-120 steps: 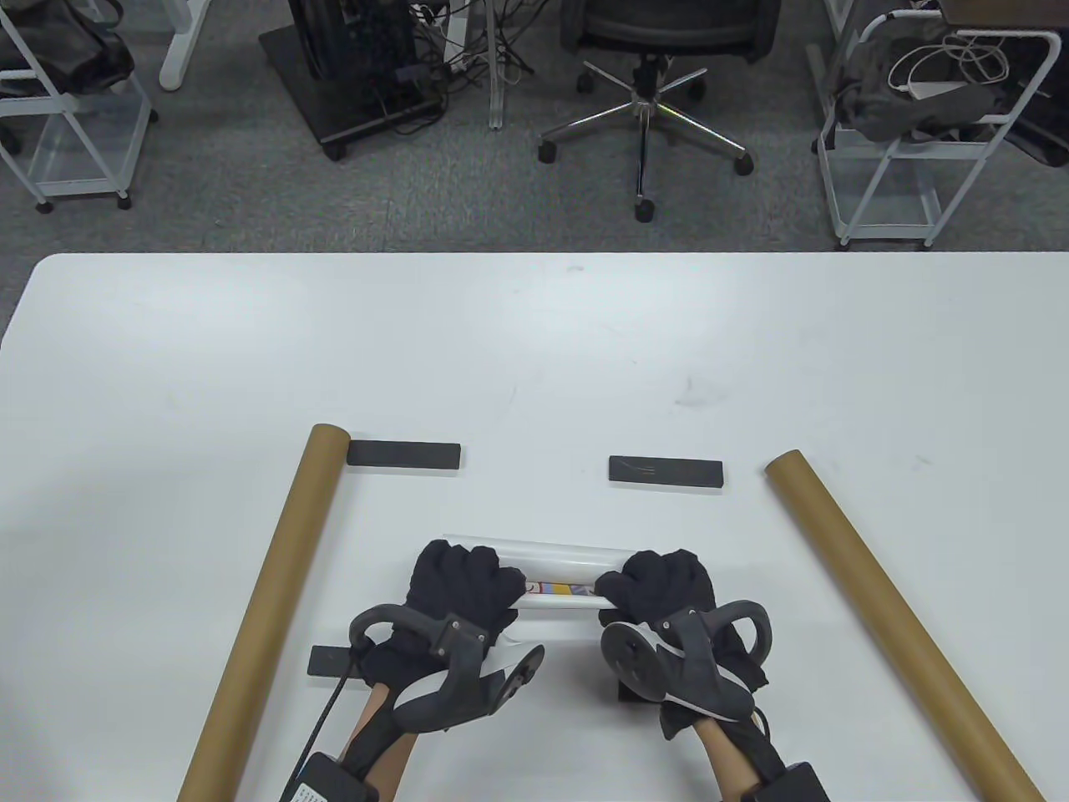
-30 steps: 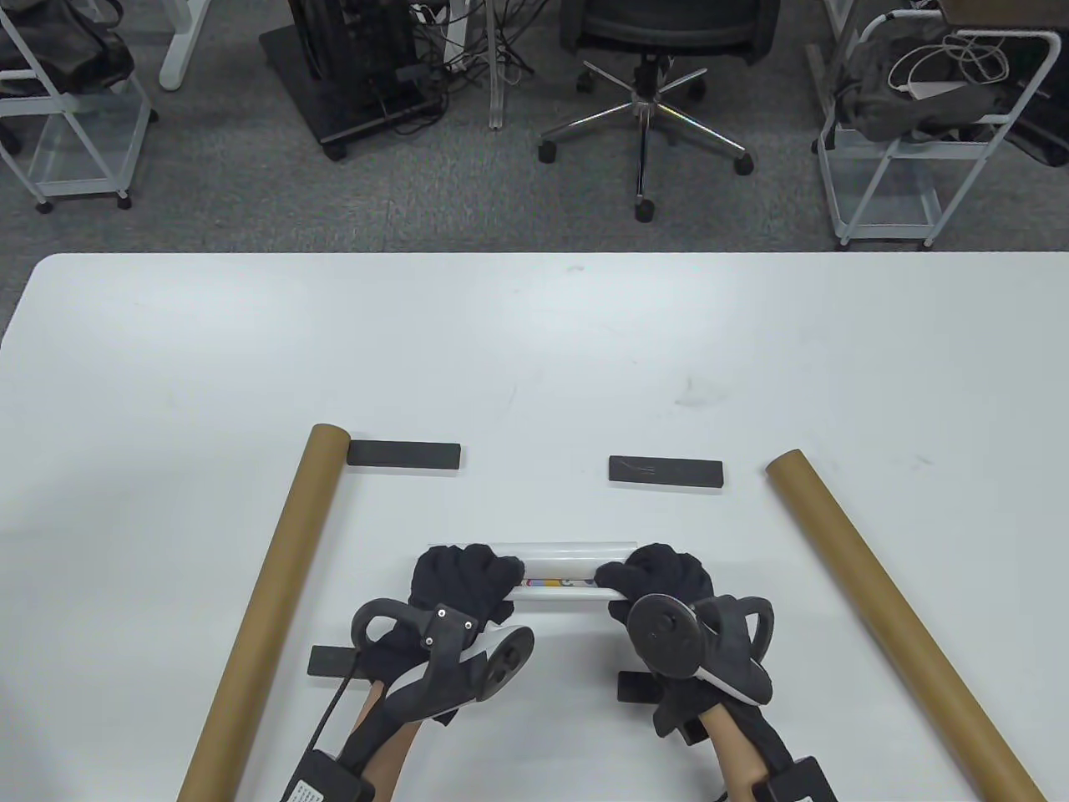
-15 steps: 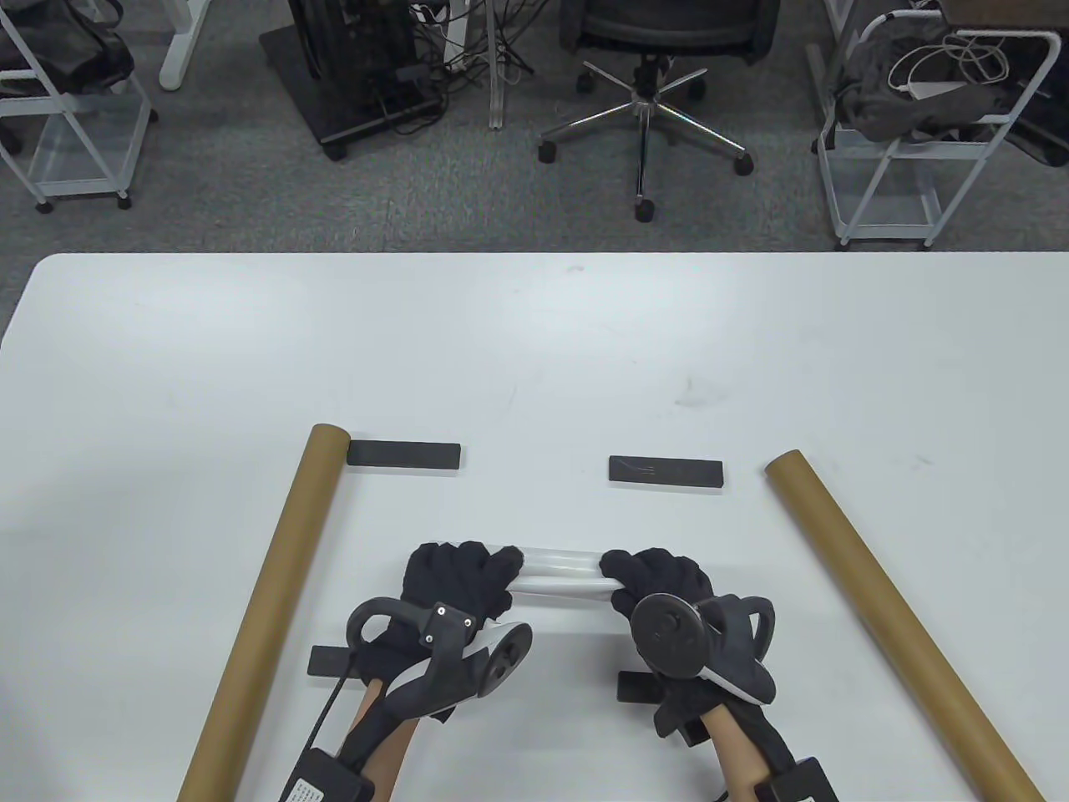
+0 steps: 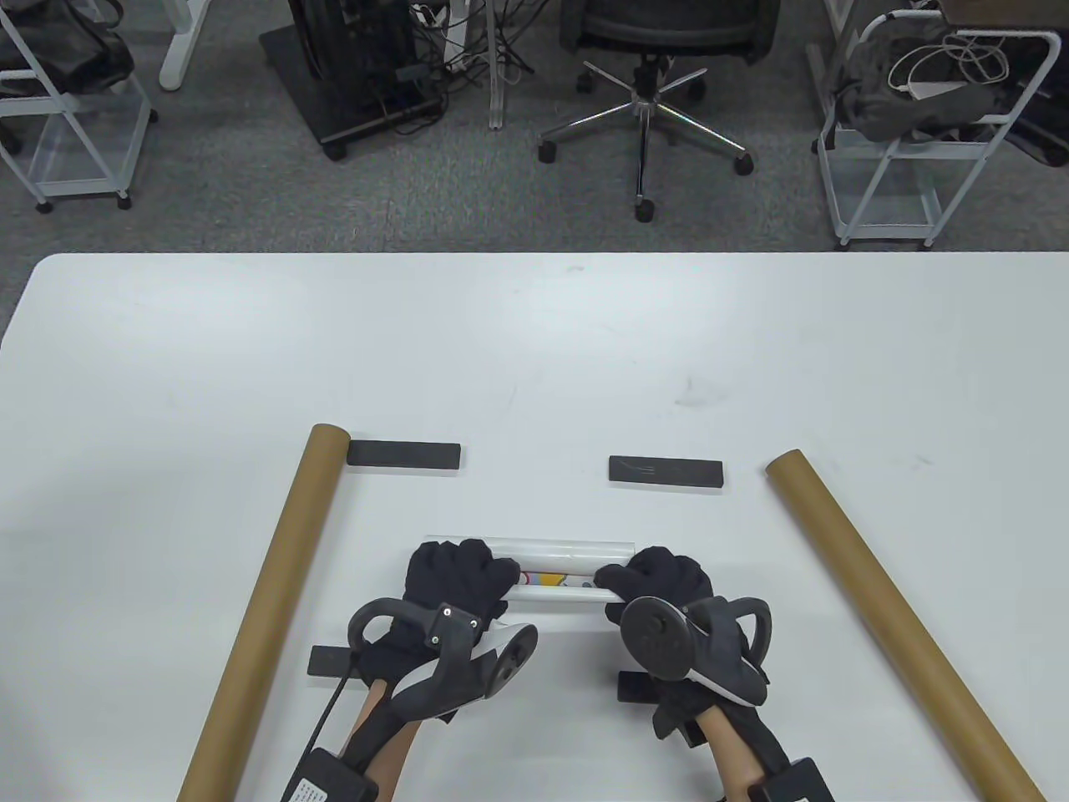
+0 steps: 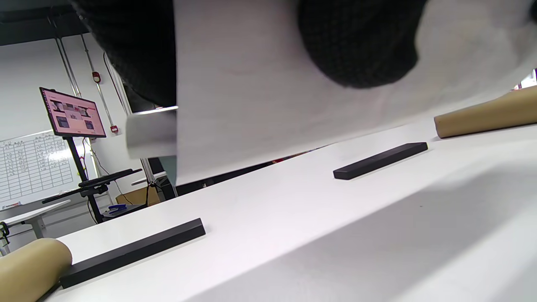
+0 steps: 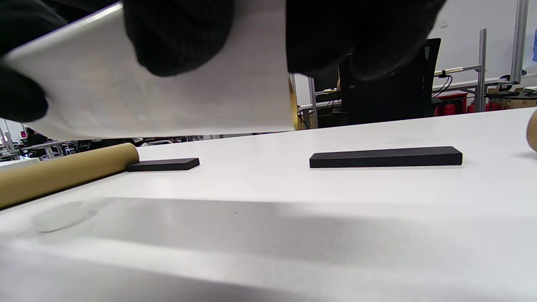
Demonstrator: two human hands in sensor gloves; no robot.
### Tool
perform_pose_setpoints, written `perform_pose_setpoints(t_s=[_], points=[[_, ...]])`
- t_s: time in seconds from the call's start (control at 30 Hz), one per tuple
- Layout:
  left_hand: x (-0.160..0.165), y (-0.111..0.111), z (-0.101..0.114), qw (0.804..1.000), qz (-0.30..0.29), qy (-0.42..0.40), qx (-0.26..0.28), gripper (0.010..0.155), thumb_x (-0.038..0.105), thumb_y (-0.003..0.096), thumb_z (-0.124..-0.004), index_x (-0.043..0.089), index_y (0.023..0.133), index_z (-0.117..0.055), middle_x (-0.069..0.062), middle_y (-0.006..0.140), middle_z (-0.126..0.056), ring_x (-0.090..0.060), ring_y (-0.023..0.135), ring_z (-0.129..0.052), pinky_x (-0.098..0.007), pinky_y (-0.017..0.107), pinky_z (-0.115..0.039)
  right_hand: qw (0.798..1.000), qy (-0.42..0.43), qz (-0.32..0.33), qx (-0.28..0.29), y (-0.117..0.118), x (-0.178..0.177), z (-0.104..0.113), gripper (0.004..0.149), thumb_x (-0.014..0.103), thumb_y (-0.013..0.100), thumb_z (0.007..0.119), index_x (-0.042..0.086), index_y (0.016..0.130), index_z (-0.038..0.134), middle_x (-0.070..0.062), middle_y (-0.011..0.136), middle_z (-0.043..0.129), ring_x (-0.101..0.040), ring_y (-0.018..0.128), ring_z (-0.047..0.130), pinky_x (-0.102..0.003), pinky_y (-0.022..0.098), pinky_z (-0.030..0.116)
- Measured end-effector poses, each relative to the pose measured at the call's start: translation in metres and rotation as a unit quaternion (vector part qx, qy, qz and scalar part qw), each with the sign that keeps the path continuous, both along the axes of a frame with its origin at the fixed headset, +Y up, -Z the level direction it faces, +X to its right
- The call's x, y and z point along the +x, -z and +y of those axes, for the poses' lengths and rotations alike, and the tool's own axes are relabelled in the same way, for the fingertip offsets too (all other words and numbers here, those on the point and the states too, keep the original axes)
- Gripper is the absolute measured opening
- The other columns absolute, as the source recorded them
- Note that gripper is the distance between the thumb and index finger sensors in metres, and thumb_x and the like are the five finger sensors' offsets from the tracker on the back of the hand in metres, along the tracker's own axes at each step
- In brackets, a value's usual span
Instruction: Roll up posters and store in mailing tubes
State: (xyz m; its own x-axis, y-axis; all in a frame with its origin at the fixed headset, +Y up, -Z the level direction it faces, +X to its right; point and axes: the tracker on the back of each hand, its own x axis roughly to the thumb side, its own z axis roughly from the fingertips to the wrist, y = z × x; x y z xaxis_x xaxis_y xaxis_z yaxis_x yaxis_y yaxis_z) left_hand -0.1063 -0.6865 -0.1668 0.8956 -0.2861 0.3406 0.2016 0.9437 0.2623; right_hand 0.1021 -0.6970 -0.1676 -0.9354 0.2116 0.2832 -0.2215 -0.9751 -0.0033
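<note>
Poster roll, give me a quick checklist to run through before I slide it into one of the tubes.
1. Both hands hold the poster roll: ok, left hand and right hand each curl round an end.
2. Roll lifted off the table: ok, both wrist views show a gap under the paper.
3. Roll tight enough for a tube: cannot tell; printed inside shows between loose layers.
4. Tubes within reach: ok, left tube and right tube lie either side.
5. Tube mouths open: cannot tell, no view looks into an end.
6. Path to the tubes: ok for the right tube; near black bars lie beside the left tube.
</note>
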Motion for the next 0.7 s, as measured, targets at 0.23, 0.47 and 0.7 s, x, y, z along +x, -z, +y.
perform_pose_setpoints(t_s=[0.23,0.47,0.7], points=[[-0.0023,0.0019,-0.0028,1.000,0.001,-0.004,-0.010,0.053,0.044,0.0439,-0.073,0.038,0.096,-0.074,0.011,0.088,-0.088,-0.012,0.072,-0.098,-0.047,0.073,-0.081,1.000,0.008,0.002,0.002,0.0003,0.0009,0.0002,0.058,0.031,0.044,0.072,0.015,0.099,0.065,-0.006,0.080,0.082,-0.030,0.063,0.089,-0.062,0.064,0.071],[-0.0024,0.0022,-0.0038,1.000,-0.002,0.003,-0.007,0.053,0.044,0.0451,-0.068,0.038,0.098,-0.065,0.012,0.085,-0.086,-0.012,0.070,-0.096,-0.048,0.073,-0.079,0.999,0.016,0.023,-0.021,-0.0004,-0.0013,-0.0016,0.056,0.032,0.049,0.068,0.013,0.100,0.060,-0.013,0.085,0.074,-0.036,0.065,0.081,-0.068,0.065,0.063],[-0.0033,0.0013,-0.0026,1.000,-0.004,0.005,0.002,0.041,0.048,0.0420,-0.076,0.042,0.083,-0.074,0.016,0.076,-0.089,-0.010,0.063,-0.097,-0.046,0.073,-0.080,1.000,0.001,0.016,0.011,-0.0018,-0.0040,-0.0019,0.045,0.030,0.046,0.070,0.022,0.091,0.071,-0.006,0.077,0.080,-0.031,0.060,0.086,-0.064,0.065,0.068]])
